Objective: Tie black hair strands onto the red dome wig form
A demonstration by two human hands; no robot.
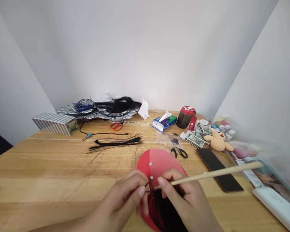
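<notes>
A thin wooden stick (217,173) is pinched in my right hand (183,196), its long end pointing up to the right. Its tip is near a looped black strand (149,187), which the thumb and fingers of my left hand (125,195) pinch. Under both hands is a red oval pad (159,158) with small silvery round studs. Black hair (168,212) covers its near part, partly behind my right hand. Farther off, a loose bundle of black hair (118,141) lies on the wooden table (62,174), with stray hairs around it.
Black-handled scissors (180,152) lie just beyond the pad, and a dark phone (218,169) sits to its right. Along the back are orange-handled scissors (116,126), a tissue pack (164,122) and a red-lidded jar (186,117). A plush toy (217,140) and a white power strip (275,206) are at right.
</notes>
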